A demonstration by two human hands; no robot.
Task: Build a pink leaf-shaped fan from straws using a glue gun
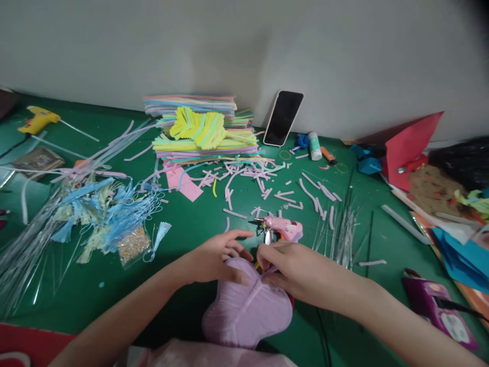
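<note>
A lilac, ribbed, lobed piece with a raised line down its middle is close to my body, above the table edge. My left hand grips its upper left part, thumb on the front face and index finger stretched out to the right. At the top of the middle line, my right hand pinches the piece with bent fingertips. A bit of yellow shows between the hands; what it belongs to is hidden. Just beyond my right hand lies a pink glue gun, nozzle to the left.
Short lilac pipe cleaner cuttings are scattered ahead. Behind them are bundled pipe cleaners and a leaning phone. Blue tassels, a bag of gold beads and a yellow glue gun lie left; wires and a purple device right.
</note>
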